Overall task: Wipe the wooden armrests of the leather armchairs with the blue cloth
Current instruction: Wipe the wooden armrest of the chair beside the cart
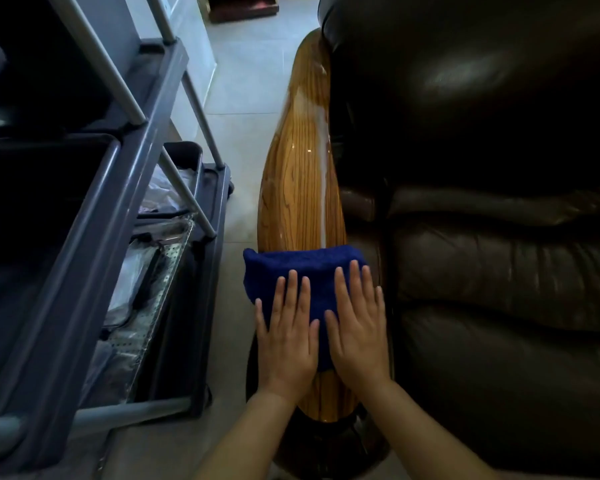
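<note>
Your blue cloth [302,271] is a thick, deep-blue towel folded over the near part of the wooden armrest [298,174], draping past both its edges. The armrest is glossy, golden with dark grain, long and rounded, running along the dark brown leather armchair [492,202].

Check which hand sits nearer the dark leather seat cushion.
Right. The right hand presses the blue cloth beside the dark leather seat cushion; the left hand lies on the cloth's far side.

Pale floor tiles [246,88] (glossy, catching daylight) run past a grey service cart [118,216] with metal uprights; a dark wooden base [243,8] stands farther off.
</note>
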Demonstrator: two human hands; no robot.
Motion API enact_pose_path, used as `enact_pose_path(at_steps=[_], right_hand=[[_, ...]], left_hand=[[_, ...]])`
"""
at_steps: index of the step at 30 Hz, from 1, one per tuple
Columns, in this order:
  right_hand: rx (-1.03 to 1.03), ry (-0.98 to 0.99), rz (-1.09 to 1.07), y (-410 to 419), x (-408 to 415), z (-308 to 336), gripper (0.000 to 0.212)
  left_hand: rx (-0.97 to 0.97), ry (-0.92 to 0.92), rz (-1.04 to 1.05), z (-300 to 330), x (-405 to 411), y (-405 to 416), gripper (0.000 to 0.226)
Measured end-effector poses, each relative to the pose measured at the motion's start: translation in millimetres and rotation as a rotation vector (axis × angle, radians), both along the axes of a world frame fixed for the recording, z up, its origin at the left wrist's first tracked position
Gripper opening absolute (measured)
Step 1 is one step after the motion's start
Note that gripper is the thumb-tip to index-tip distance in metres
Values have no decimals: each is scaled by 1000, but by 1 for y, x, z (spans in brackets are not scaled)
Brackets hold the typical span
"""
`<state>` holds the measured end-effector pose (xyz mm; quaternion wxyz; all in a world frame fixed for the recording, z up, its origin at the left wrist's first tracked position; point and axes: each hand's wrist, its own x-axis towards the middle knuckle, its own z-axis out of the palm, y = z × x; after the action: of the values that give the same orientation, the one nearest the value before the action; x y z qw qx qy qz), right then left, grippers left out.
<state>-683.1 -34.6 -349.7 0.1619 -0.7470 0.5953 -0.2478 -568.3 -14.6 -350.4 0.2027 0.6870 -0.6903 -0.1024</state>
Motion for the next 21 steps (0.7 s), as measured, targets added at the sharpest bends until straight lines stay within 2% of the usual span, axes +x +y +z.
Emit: enact_pose_path(at_steps=[5,10,21], right_hand=[[8,72,-40,-18,10,-18,57],[-19,172,-30,-49,16,-6,57],[82,117,-68,-164,41,32,58]], left_hand=[[-9,38,66,-21,-3,-18,57],[-12,57,65,-14,4,-46,57],[48,-49,-16,40,27,-168,55]])
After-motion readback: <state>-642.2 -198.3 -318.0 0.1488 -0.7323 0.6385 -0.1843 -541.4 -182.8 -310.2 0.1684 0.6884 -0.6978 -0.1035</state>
